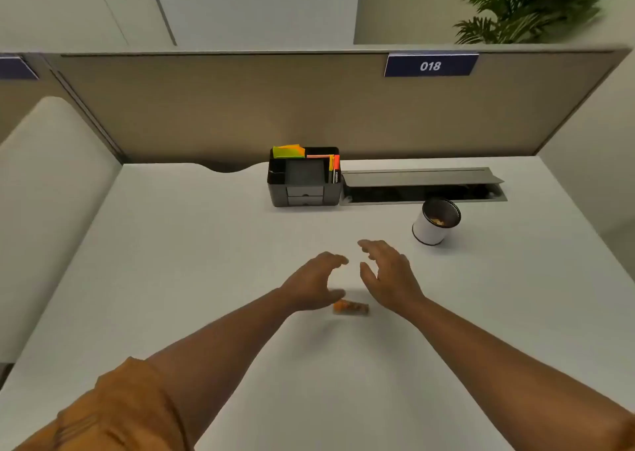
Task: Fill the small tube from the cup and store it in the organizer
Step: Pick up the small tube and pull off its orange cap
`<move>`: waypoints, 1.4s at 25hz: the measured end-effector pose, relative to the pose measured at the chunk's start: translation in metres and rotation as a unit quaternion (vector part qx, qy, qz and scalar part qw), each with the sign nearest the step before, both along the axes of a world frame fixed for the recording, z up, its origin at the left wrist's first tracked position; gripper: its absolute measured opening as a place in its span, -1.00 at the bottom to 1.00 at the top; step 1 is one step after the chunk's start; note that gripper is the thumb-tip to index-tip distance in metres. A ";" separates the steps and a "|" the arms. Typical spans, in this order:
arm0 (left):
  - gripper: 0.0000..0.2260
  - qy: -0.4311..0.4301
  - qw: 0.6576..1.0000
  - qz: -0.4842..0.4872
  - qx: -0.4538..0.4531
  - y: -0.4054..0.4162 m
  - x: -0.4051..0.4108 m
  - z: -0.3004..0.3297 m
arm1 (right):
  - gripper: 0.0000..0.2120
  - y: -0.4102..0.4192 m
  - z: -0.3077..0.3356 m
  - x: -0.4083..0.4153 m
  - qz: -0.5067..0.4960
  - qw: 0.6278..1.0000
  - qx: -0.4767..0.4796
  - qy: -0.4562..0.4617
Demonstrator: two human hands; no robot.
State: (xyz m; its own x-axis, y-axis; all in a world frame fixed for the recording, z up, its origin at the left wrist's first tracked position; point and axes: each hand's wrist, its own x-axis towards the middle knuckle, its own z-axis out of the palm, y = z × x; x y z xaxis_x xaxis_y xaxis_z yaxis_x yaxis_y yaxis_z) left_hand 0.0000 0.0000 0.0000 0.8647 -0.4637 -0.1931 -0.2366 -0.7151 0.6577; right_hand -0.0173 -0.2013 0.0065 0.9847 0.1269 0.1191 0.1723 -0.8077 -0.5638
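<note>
A small clear tube (351, 307) with an orange end lies on its side on the white desk (206, 261), just under my hands. My left hand (314, 280) hovers open right above its left end, thumb close to the orange cap. My right hand (388, 273) is open too, a little right of the tube, fingers spread. A white cup (433, 223) with a dark inside stands tilted toward me at the right, small yellowish bits in its bottom. The black organizer (304, 179) sits at the back centre, with two little drawers in front.
Green, yellow and orange sticky notes (288, 151) stick up from the organizer. An open cable tray (422, 186) with its lid raised lies right of the organizer, behind the cup. A beige partition (309, 106) closes the desk's far edge.
</note>
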 end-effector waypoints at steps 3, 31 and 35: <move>-0.37 0.077 0.994 -0.056 0.056 -0.001 -0.002 -0.029 | -0.62 -0.005 -0.026 -0.010 0.043 0.988 0.019 0.145; -0.78 0.240 0.922 0.151 -0.264 0.010 0.035 0.002 | -0.74 0.005 -0.026 0.017 -0.003 0.940 0.236 0.245; -0.78 0.248 0.922 0.138 -0.265 0.013 0.033 0.005 | -0.72 0.005 -0.022 0.015 0.005 0.939 0.229 0.255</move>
